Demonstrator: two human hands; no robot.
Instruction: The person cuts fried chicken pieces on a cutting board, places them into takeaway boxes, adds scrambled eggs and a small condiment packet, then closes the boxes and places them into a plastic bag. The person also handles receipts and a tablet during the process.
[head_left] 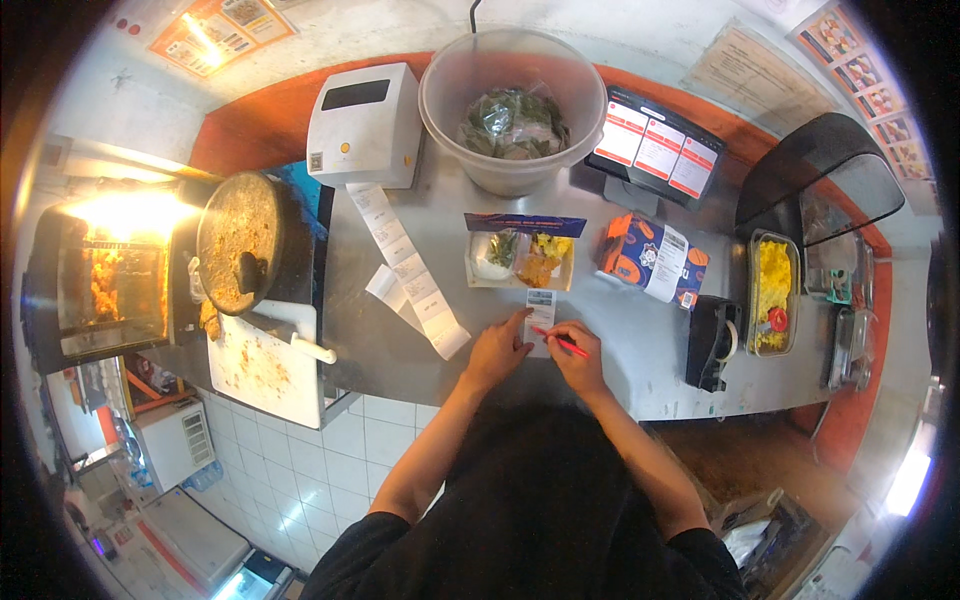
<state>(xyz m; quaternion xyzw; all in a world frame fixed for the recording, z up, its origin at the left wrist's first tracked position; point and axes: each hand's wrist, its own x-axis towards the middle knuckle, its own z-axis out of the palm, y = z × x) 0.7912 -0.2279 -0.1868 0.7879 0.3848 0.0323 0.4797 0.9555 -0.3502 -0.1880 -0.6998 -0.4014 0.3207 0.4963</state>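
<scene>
A small printed paper slip [541, 299] lies on the steel counter right in front of me. My left hand [500, 352] rests at the slip's left edge, fingers stretched out and a fingertip touching the paper. In my right hand [580, 362] is a red pen [570, 346], its tip down at the lower part of the slip. Just beyond the slip stands an open meal box [476, 279], its lid raised, with rice, greens and yellow and orange-brown food inside. To the right of it sits a closed blue and orange box [632, 250] with a white label on top.
A white label printer [368, 125] trails a long paper strip [405, 268]. Behind stand a big plastic tub [450, 110] and a tablet [655, 150]. At right are a black tape dispenser [706, 345] and a container of yellow food [774, 275]; at left, a cutting board [250, 365] and pan [225, 235].
</scene>
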